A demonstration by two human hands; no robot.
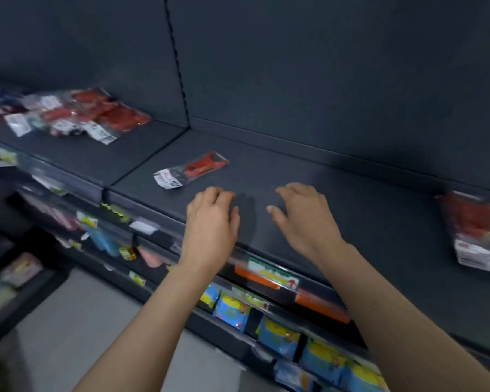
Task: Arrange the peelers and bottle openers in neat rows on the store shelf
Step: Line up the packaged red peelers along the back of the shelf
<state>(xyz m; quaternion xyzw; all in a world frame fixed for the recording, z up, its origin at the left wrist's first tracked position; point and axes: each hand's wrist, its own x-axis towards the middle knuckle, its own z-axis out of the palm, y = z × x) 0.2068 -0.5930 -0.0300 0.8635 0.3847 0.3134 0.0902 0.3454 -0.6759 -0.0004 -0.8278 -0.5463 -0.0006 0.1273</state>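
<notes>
Packet [194,168], red tool inside, on shelf [351,199]; white label [167,179] blurred, unreadable.

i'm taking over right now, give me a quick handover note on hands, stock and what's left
Left hand and right hand: both empty, fingers loosely curled, over the front of the shelf.
Stock: single red packet lies alone just beyond the left hand; jumbled pile on the shelf section to the left; stack at the right edge. Too blurred to tell peelers from openers.
Done: no row formed yet.
Left: lay everything out in rows.
</notes>
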